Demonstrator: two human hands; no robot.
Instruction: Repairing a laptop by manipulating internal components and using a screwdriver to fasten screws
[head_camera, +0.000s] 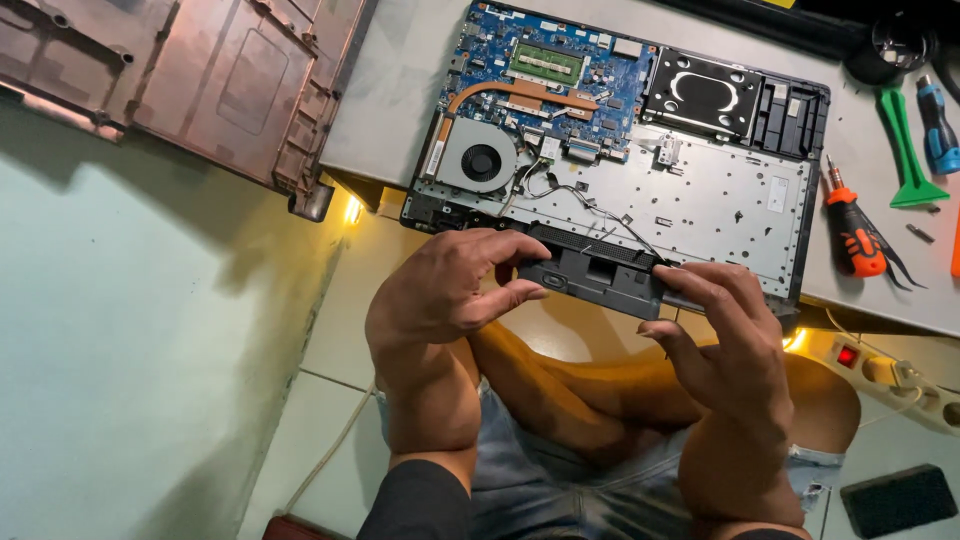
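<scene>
The long black battery (590, 278) lies left-to-right along the opened laptop's (700, 190) near edge, left hand (450, 290) and right hand (725, 335) each in a narrow grip on one end.

My grey tabletop (400, 90) carries the opened laptop chassis (700, 190), a red-handled screwdriver (852, 235), a green pry tool (905, 150), a blue-handled driver (938, 125) and the removed bottom cover (220, 85) at its corner.

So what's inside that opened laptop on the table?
Inside the laptop you can see a blue circuit board, a round fan, a copper pipe and thin wires. The left hand and right hand, gripping a black strip, cover its near edge.
</scene>
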